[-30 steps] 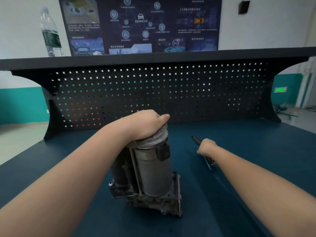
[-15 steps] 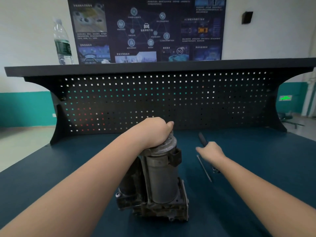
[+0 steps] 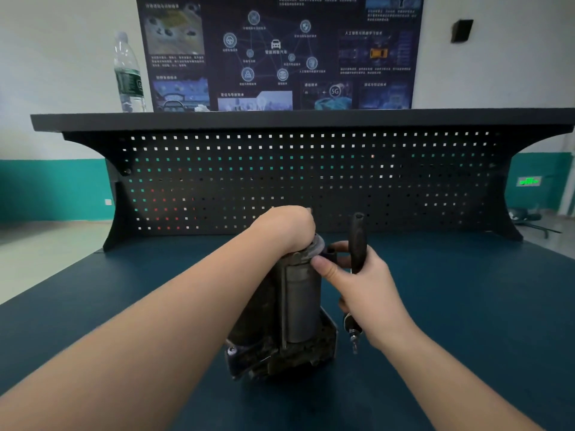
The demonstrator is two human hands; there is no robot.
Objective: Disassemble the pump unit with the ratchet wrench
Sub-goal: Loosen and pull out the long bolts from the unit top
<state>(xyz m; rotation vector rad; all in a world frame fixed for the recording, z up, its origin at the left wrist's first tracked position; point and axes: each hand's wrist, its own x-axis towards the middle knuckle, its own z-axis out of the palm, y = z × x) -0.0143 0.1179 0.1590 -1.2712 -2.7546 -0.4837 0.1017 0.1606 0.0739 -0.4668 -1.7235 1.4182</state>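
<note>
Dark teal bench top [image 3: 466, 290]; black pegboard [image 3: 311, 181] dotted with rows of small square holes; dull grey, grimy brown pump [image 3: 303, 306]; black wrench [image 3: 357, 241] handle; clear bottle [image 3: 128, 73] with green label; dark blue poster [image 3: 280, 51]; white wall [image 3: 62, 57] with teal band

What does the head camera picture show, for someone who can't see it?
A person's left hand holds the top of an upright pump unit on a blue table, while the right hand grips a ratchet wrench beside it. A black pegboard stands behind.
</note>
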